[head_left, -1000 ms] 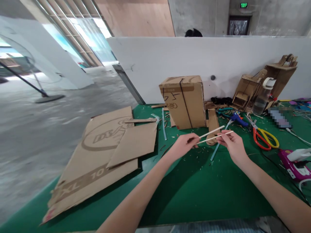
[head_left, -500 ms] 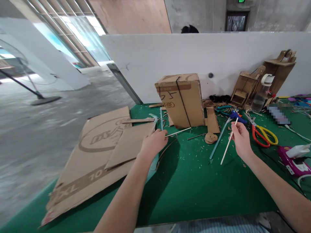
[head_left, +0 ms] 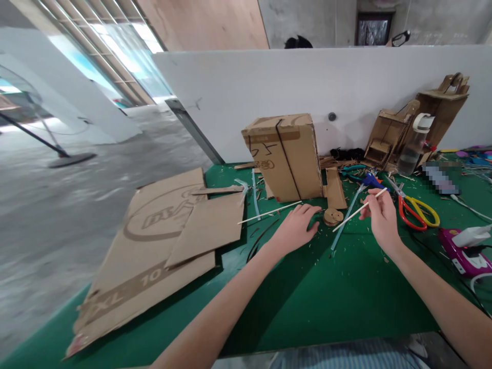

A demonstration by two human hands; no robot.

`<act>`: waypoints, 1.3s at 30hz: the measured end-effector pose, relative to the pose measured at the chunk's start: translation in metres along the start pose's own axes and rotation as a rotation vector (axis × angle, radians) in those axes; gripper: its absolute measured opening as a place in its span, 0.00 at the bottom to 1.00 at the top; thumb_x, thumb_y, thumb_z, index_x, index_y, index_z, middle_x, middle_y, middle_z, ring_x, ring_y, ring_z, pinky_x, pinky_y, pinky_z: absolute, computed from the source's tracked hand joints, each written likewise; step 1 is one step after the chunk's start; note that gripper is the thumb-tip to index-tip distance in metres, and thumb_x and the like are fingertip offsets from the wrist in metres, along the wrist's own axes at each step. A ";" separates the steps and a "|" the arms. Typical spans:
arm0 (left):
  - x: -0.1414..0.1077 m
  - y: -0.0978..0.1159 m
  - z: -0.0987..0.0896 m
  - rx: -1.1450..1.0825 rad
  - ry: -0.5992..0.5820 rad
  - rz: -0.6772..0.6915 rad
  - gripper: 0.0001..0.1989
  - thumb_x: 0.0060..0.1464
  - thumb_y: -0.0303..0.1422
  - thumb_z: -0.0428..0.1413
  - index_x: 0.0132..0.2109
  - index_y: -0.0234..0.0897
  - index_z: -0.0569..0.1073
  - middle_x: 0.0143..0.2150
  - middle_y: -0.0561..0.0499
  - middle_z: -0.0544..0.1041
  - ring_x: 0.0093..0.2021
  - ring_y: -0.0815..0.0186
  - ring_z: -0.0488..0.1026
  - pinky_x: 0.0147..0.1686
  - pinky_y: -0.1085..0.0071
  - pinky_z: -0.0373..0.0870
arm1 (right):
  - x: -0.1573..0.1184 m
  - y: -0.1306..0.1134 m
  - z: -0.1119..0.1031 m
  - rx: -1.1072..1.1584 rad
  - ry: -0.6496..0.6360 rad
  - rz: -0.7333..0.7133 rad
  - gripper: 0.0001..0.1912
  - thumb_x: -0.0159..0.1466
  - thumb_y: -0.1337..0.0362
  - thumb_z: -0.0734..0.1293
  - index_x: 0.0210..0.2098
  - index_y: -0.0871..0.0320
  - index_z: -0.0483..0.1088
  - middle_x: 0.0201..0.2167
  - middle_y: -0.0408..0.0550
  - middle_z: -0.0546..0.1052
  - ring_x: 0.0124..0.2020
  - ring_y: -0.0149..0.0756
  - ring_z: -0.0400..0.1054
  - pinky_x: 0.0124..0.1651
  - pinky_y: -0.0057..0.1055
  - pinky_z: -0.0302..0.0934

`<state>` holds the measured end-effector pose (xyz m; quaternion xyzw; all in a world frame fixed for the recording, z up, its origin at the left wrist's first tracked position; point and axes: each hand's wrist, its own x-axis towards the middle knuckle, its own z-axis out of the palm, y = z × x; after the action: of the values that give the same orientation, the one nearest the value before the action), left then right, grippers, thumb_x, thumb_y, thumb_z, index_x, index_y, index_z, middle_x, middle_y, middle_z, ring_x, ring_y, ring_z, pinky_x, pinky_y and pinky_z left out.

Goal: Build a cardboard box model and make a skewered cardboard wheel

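Note:
A thin wooden stick (head_left: 349,218) is pinched between the fingers of my right hand (head_left: 380,218), slanting down to the left over the table. My left hand (head_left: 296,228) reaches across the table, its thumb and fingers apart and nothing seen in its grasp. Just right of its fingertips lies a small stack of round cardboard discs (head_left: 333,217). A second wooden stick (head_left: 257,217) rests behind my left wrist. The cardboard box (head_left: 286,164), with a dark line down its front, stands beyond that hand. Beneath the held stick is a clear bluish glue stick (head_left: 342,233).
Flat cardboard sheets (head_left: 154,241) cover the table's left side. Toward the right are scissors (head_left: 418,212), a blue glue gun (head_left: 371,180), a water bottle (head_left: 413,146), a phone (head_left: 441,179) and a magenta power strip (head_left: 461,256). Cardboard models (head_left: 388,136) lean by the white partition (head_left: 215,92).
My left hand has let go of the stick by the cardboard sheets and moved right toward the discs. The stick in my right hand has swung from steep to a flatter slant.

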<state>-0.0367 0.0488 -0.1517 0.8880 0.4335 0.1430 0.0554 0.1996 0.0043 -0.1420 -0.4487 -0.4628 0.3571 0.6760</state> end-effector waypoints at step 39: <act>0.024 0.021 0.016 -0.300 0.018 0.062 0.21 0.52 0.32 0.57 0.54 0.38 0.71 0.55 0.40 0.69 0.53 0.53 0.70 0.54 0.53 0.68 | 0.007 0.001 -0.008 0.042 0.081 -0.173 0.09 0.67 0.54 0.63 0.43 0.51 0.64 0.34 0.40 0.69 0.28 0.27 0.69 0.28 0.29 0.74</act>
<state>-0.0026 0.0552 -0.1573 0.8814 0.3800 0.2161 0.1792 0.2096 0.0090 -0.1420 -0.4067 -0.4644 0.2885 0.7319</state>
